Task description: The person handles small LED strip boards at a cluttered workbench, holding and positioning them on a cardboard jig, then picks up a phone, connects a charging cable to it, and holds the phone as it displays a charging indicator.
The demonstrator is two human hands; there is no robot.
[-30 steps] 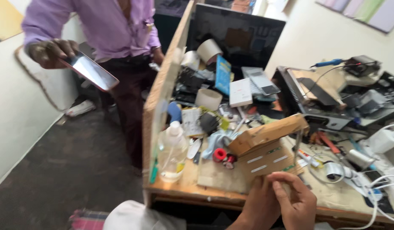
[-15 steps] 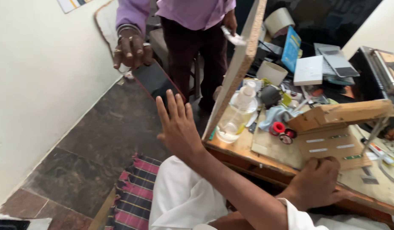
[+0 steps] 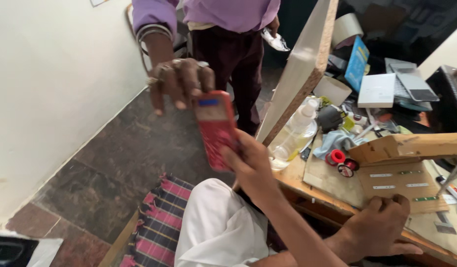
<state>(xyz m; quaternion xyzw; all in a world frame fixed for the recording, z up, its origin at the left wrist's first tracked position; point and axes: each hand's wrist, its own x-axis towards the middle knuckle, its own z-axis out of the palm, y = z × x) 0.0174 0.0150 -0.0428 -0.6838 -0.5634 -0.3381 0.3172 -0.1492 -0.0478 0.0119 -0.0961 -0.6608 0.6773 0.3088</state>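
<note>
Left hand (image 3: 250, 165) gripping red phone (image 3: 216, 129) — right hand (image 3: 379, 227) at desk edge (image 3: 307, 190)

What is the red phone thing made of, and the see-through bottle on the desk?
The red rectangular phone in the left hand looks like smooth plastic, though blur hides its finish. The clear bottle with a white cap seems glossy plastic: light shines through it.

A clear plastic bottle (image 3: 291, 134) stands at the counter's (image 3: 332, 185) near edge, just beside a tilted chipboard panel (image 3: 302, 64). Two red tape rolls (image 3: 340, 161) lie near a grey cloth (image 3: 337, 141), with a white box (image 3: 376, 90) farther back
</note>
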